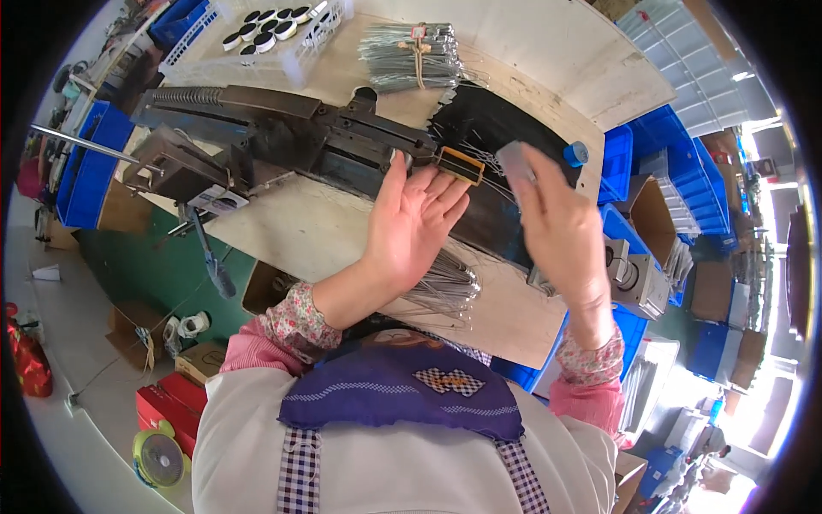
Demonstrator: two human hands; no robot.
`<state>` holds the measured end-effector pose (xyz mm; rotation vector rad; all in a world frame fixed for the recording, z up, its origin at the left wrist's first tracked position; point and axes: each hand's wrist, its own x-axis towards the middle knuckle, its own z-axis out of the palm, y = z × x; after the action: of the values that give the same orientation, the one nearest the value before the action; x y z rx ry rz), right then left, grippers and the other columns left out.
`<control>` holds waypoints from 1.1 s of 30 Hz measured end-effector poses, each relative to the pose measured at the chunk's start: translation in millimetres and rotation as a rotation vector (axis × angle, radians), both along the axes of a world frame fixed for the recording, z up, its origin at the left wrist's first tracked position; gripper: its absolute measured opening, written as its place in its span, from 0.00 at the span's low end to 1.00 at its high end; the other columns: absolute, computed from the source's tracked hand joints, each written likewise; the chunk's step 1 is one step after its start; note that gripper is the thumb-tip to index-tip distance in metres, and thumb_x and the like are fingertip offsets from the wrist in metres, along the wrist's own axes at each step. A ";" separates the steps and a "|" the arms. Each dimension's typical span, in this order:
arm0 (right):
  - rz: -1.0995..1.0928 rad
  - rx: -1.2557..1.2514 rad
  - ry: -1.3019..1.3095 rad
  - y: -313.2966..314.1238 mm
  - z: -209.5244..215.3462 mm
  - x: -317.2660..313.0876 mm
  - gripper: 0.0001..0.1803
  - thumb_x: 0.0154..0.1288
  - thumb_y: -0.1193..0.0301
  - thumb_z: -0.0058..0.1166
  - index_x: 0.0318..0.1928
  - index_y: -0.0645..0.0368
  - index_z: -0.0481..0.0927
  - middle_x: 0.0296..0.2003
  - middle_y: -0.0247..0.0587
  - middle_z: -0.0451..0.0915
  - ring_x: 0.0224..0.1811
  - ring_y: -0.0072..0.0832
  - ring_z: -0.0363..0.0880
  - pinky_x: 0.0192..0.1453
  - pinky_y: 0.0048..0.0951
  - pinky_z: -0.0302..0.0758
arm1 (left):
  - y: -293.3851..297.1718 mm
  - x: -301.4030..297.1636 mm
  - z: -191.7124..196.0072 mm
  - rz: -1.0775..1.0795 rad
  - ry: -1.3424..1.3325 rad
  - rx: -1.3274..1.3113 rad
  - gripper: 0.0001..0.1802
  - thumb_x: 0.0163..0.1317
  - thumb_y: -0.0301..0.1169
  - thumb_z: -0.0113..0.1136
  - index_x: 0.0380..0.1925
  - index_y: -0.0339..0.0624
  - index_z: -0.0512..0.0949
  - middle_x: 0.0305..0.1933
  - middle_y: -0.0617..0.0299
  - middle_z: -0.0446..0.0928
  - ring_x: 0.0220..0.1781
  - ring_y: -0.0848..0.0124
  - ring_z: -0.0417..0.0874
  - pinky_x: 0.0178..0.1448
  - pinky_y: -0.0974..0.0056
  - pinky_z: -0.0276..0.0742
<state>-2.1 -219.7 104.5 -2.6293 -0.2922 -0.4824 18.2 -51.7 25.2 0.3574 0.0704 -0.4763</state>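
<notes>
My left hand [415,218] lies palm up at the right end of a long dark metal machine [325,137], its fingers stretched out and thumb apart. Its fingertips are at the near edge of a small yellow-brown rectangular frame [462,166] set on the machine's end. Thin metal wires [497,182] run rightward from beside that frame. To the right, my right hand [561,227] is raised and smeared by motion, pinching a small pale, translucent block [515,164]. Beneath my left forearm and hand, a loose bundle of bent wires [445,283] rests on the wooden tabletop [291,227].
A tied wire bundle [411,56] lies at the back, beside a clear plastic basket [291,64] holding black-and-white round pieces. A blue cap [575,154] sits near the right edge. Blue bins [616,163] stand beyond it. A metal rod [86,143] sticks out leftward from the machine.
</notes>
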 end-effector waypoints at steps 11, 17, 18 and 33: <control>0.034 -0.574 0.029 8.1 -29.5 -0.3 0.26 0.50 0.77 0.52 0.53 0.72 0.74 0.21 0.41 0.77 0.21 0.30 0.80 0.21 0.29 0.74 | 1.6 8.7 8.9 -0.016 0.109 0.040 0.37 0.69 0.55 0.43 0.51 0.23 0.66 0.58 0.43 0.68 0.63 0.51 0.67 0.72 0.51 0.57; 0.087 -0.332 0.116 3.5 -35.3 -36.9 0.18 0.52 0.75 0.53 0.46 0.65 0.70 0.23 0.42 0.75 0.24 0.41 0.80 0.27 0.40 0.75 | 3.4 7.7 7.9 -0.087 0.032 0.213 0.27 0.70 0.46 0.46 0.47 0.26 0.68 0.56 0.44 0.70 0.64 0.52 0.68 0.72 0.51 0.59; 0.102 -0.185 0.203 -4.9 -45.4 -54.4 0.15 0.57 0.74 0.53 0.46 0.61 0.69 0.25 0.46 0.77 0.28 0.44 0.80 0.29 0.41 0.75 | -0.4 8.8 6.0 -0.073 -0.005 0.263 0.25 0.70 0.44 0.46 0.46 0.27 0.69 0.56 0.45 0.70 0.64 0.53 0.67 0.72 0.52 0.60; -0.023 0.411 0.565 -24.5 -145.0 -138.7 0.08 0.63 0.71 0.56 0.38 0.61 0.73 0.26 0.50 0.81 0.29 0.46 0.82 0.33 0.40 0.76 | 99.8 -84.7 -19.6 -0.282 -0.503 0.489 0.19 0.72 0.28 0.43 0.59 0.34 0.71 0.61 0.45 0.72 0.61 0.58 0.75 0.62 0.56 0.73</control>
<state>-140.8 -244.2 -40.5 -2.2447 0.0212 0.1886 -66.5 48.1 5.7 0.9664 -0.3628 -0.6346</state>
